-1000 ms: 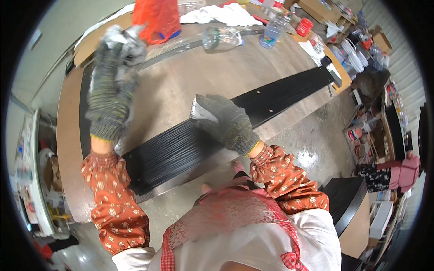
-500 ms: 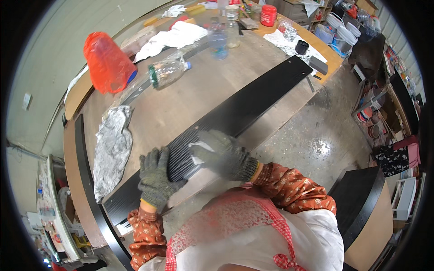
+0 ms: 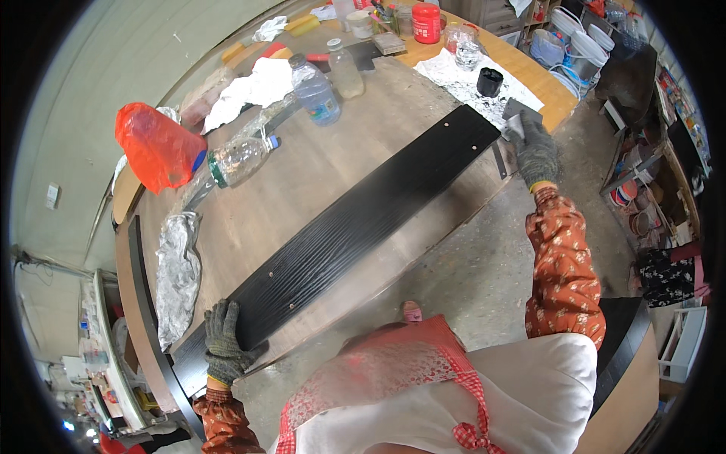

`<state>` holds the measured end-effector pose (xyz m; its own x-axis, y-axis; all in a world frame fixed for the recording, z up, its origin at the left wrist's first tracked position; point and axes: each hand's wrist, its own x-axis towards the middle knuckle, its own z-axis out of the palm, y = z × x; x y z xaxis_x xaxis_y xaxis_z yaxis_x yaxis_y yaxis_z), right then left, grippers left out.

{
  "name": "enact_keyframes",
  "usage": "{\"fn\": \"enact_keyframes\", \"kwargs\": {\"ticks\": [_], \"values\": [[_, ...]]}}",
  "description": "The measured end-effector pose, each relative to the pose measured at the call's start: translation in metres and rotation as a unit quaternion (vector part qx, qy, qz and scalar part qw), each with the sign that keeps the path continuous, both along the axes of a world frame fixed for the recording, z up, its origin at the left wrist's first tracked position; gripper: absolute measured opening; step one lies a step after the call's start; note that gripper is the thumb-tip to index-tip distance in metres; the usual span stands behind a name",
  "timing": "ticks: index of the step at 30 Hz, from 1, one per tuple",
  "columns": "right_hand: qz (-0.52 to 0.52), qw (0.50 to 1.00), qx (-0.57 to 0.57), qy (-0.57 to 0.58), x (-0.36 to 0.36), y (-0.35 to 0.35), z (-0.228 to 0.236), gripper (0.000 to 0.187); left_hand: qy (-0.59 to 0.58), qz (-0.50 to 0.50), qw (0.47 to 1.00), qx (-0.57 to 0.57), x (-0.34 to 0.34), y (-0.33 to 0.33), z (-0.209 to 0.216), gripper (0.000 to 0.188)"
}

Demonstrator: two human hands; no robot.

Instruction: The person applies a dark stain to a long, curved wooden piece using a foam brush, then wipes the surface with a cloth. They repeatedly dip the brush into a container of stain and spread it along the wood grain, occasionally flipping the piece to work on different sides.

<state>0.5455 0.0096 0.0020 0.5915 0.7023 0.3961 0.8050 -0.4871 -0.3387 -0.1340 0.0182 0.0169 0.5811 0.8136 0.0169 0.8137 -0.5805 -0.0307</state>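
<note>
A long black board (image 3: 355, 216) with wood grain and a few small holes lies slantwise across the worktable. My left hand (image 3: 224, 344), in a dark grey knit glove, rests on its near left end with the fingers stretched out. At the far right end, my right hand (image 3: 535, 151), gloved alike, reaches past the board. Its fingers are closed on a small white wad (image 3: 516, 127), cloth or paper. They are up against a dark grey block (image 3: 523, 110) at the table's edge; whether they grip the block too is hard to see.
A black cup (image 3: 489, 82) stands on stained white paper (image 3: 454, 79). On the worktable (image 3: 249, 200) are plastic bottles (image 3: 314, 92), a lying bottle (image 3: 240, 160), a red plastic bag (image 3: 155, 144), a crumpled grey cloth (image 3: 178, 276) and a red jar (image 3: 426, 23). Another black panel (image 3: 616, 340) is at right.
My right hand has gone from the middle of the board to beyond its far right end, still with the white wad. My left hand has slid toward the board's near left end.
</note>
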Motion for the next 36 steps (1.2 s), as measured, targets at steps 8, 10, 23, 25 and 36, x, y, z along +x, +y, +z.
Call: {"fn": "enact_keyframes", "kwargs": {"ticks": [8,10,23,25,36], "values": [[0.337,0.898,0.282,0.034,-0.131,0.014,-0.001,0.056,-0.014,-0.022,1.0,0.012,0.105,0.002,0.015,0.103],[0.36,0.897,0.254,0.042,-0.155,0.021,-0.006,0.056,-0.035,-0.032,0.999,-0.014,0.119,0.011,0.03,0.101],[0.195,0.915,0.225,0.272,-0.096,-0.006,0.011,0.047,-0.23,0.457,0.858,0.044,-0.101,0.183,0.0,0.103],[0.221,0.938,0.182,0.193,-0.09,-0.008,0.02,0.048,-0.204,0.418,0.885,0.029,-0.109,0.219,-0.027,0.104],[0.26,0.942,0.062,0.205,-0.04,0.056,0.053,0.049,-0.337,0.368,0.859,0.116,-0.25,0.182,0.036,0.027]]}}
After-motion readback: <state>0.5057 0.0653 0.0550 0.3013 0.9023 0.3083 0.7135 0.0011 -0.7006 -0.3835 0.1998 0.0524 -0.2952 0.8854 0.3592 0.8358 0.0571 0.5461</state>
